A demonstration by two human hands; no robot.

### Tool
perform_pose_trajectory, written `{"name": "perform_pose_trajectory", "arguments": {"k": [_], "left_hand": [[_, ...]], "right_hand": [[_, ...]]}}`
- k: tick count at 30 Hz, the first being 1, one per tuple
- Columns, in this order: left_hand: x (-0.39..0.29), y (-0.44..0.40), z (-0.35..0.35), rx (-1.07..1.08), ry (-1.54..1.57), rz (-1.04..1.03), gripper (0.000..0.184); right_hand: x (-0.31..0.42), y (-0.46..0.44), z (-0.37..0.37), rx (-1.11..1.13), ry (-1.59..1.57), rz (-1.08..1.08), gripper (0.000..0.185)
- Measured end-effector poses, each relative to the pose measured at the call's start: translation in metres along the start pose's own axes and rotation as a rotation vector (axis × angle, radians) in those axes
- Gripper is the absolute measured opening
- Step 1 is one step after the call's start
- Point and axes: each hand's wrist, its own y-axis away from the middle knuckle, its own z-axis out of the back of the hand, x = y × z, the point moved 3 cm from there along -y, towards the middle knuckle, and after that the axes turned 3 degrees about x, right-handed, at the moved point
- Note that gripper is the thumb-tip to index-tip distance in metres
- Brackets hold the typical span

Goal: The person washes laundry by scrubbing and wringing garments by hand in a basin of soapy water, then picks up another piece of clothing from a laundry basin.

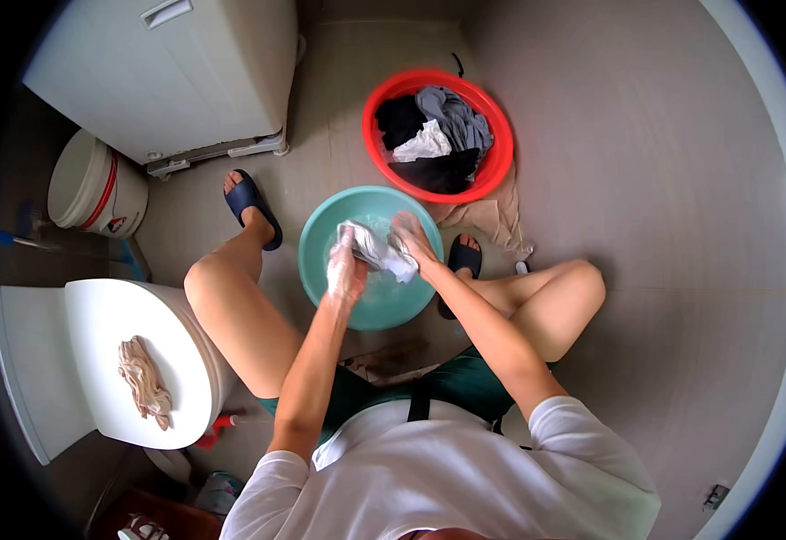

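Note:
Between my knees stands a teal basin (316, 270) with soapy water in it. Over the water a wet white cloth (377, 247) is stretched between my two hands; its exact kind cannot be made out. My left hand (346, 268) has suds on it and is closed round the cloth's left end. At the other end, my right hand (415, 241) grips the cloth near the basin's right rim, its fingers partly blurred.
A red tub (501, 157) of black, grey and white clothes sits beyond the basin, by a beige cloth (487, 216) on the floor. At left are a white toilet (96, 315) with a crumpled beige garment (143, 382) on its lid, a white bucket (87, 184) and a white appliance (204, 81).

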Motion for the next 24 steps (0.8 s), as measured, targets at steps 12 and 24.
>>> {"name": "perform_pose_trajectory", "arguments": {"k": [12, 24], "left_hand": [[-0.016, 0.004, -0.021, 0.182, -0.047, 0.04, 0.028], [-0.055, 0.018, -0.051, 0.21, 0.084, 0.029, 0.032]], "right_hand": [[0.017, 0.042, -0.019, 0.031, 0.349, 0.355, 0.056], [0.035, 0.047, -0.006, 0.18, -0.2, 0.492, 0.034]]}}
